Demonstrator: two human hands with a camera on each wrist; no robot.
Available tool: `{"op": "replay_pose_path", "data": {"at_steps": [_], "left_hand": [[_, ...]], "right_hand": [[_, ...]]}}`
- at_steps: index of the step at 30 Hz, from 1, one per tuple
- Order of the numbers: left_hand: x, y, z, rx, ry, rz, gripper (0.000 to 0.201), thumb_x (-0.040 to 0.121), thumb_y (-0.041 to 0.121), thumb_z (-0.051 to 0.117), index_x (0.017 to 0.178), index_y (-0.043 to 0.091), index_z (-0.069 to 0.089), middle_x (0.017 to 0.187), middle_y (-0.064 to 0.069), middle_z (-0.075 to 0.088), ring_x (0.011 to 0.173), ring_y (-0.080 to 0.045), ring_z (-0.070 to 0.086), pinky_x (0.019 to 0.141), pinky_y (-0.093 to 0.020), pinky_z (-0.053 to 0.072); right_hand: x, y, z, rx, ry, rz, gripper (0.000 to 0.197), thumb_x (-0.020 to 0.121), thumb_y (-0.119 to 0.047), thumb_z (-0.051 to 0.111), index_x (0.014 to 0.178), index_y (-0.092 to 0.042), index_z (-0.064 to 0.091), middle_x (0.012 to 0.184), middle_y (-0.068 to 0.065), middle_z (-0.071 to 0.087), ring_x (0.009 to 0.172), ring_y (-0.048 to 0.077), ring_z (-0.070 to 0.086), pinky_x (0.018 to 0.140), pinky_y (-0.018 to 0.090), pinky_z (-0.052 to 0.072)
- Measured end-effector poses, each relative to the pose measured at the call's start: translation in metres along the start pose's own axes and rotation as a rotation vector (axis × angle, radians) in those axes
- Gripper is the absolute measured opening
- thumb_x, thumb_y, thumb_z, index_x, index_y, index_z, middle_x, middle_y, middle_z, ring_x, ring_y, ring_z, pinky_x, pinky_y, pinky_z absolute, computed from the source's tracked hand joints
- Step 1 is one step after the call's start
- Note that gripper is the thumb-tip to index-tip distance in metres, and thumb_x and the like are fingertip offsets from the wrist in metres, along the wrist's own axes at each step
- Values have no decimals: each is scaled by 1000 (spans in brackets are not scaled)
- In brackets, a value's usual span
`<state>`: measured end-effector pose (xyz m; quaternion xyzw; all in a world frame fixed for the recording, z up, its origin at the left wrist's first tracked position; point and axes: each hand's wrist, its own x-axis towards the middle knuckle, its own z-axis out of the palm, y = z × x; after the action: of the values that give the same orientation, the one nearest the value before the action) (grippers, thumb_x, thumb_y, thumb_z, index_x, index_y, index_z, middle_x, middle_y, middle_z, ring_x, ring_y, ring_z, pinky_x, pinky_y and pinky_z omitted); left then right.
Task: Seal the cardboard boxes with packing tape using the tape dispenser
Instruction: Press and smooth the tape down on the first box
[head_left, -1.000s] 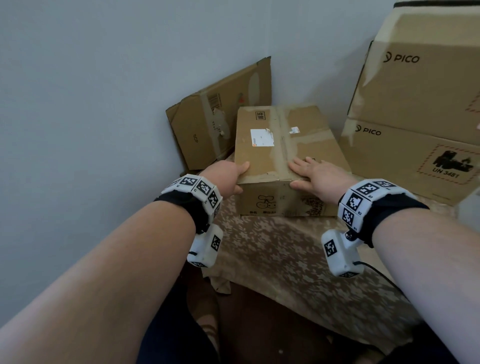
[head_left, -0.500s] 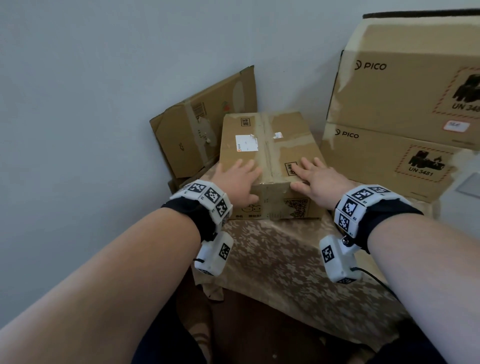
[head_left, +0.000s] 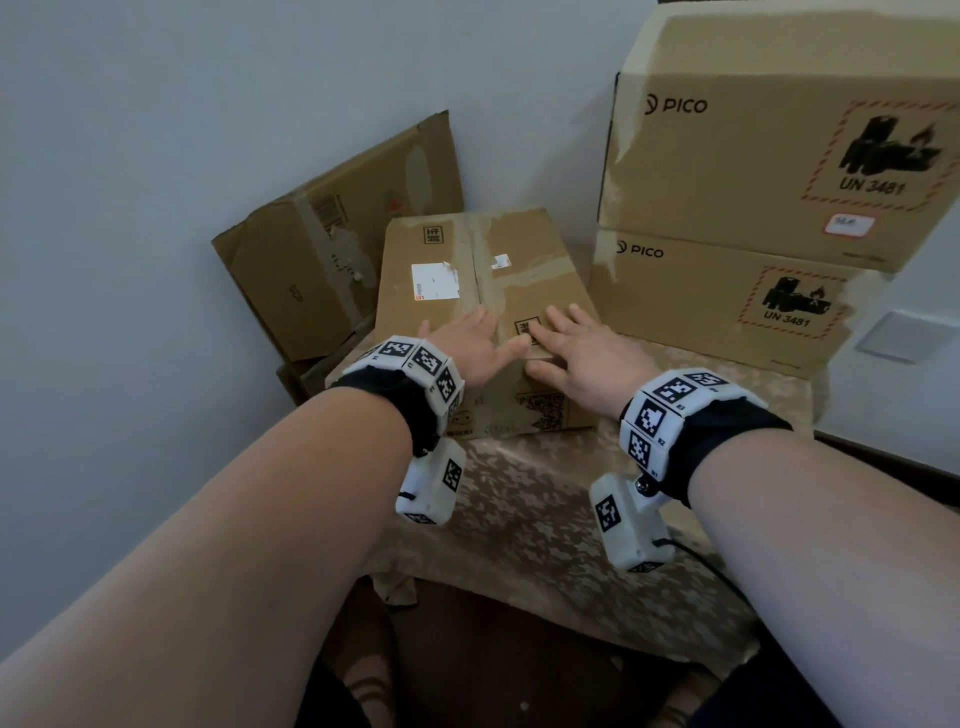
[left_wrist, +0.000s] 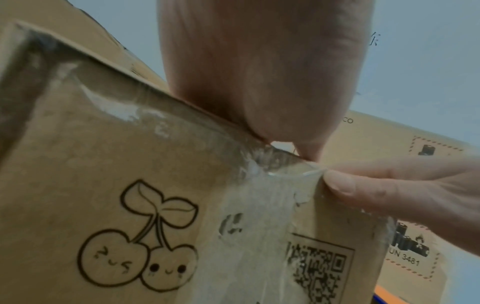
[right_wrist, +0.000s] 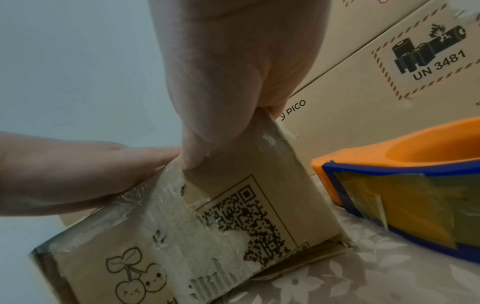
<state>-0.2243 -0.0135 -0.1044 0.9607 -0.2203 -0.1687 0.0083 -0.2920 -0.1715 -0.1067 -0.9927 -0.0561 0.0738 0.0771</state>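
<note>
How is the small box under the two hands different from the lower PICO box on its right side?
The small box has a white label, a cherry drawing and a QR code; the lower PICO box shows a PICO logo and a UN 3481 mark. The small box has both hands, left hand and right hand, flat on its top; the PICO box carries another box. Both are brown cardboard with tape, standing on the patterned cloth.

stacked PICO boxes (head_left: 727, 171) block right, folded carton (head_left: 322, 260) left, near table edge (head_left: 519, 519) seemingly free
</note>
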Motion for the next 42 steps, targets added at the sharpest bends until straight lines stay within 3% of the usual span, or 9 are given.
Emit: {"op": "replay_pose_path", "data": {"at_steps": [12,21,25,28,31,34,36,39,42], "left_hand": [[25,0,-6,32,8,-97,81,93,66,13,153,14,2,161,-1,0,148,-17,3,115,-59,6],[-7,-1,-7,28,-45,31,92,85,75,21,153,17,1,161,1,1,147,-20,6,115,-60,9],[-21,-15,-15,151,-15,115,88,85,55,58,153,24,12,157,3,21,139,-22,32,112,-48,30],[-21,-23,-18,169,17,106,83,84,42,68,150,33,19,154,5,31,135,-22,37,111,-42,34],[-20,-21,-20,182,59,103,77,85,34,69,148,36,25,148,3,41,131,-22,42,109,-41,35],[-16,-21,-23,205,160,56,64,89,21,63,143,41,34,136,1,52,124,-22,49,108,-41,31],[-11,-25,-25,201,222,4,55,90,11,56,136,40,43,131,-1,55,122,-22,50,112,-45,24],[2,-37,-28,193,304,-71,45,88,5,48,125,31,53,126,0,58,123,-22,47,113,-53,21],[20,-48,-31,128,319,-127,49,93,9,41,138,29,42,145,-1,44,139,-24,29,111,-62,18]], "right_hand": [[1,2,0,23,14,-3,63,99,-50,37,153,-28,14,162,-1,4,149,20,1,121,42,10],[-1,-3,-3,59,-27,35,64,97,-52,38,153,-30,15,162,-4,1,148,24,-6,118,46,9],[-5,-9,-7,81,-57,86,65,97,-51,40,153,-33,13,162,-4,0,146,34,-11,117,51,8],[-7,-15,-15,24,-79,107,64,98,-52,37,153,-33,12,162,0,0,145,42,-5,117,51,2],[-6,-17,-18,-43,-69,98,62,99,-50,36,154,-30,12,162,5,1,144,41,15,117,50,5],[-1,-11,-18,-37,-14,99,60,100,-44,39,153,-28,17,161,3,9,139,36,33,112,45,29],[4,-7,-19,13,28,75,56,101,-37,42,152,-25,24,159,2,19,132,32,42,106,40,38],[17,-5,-19,89,76,37,53,100,-30,47,149,-25,30,158,5,23,131,32,42,107,39,36],[35,-5,-16,185,116,60,55,99,-29,49,150,-26,30,161,7,13,137,31,35,111,34,29]]}}
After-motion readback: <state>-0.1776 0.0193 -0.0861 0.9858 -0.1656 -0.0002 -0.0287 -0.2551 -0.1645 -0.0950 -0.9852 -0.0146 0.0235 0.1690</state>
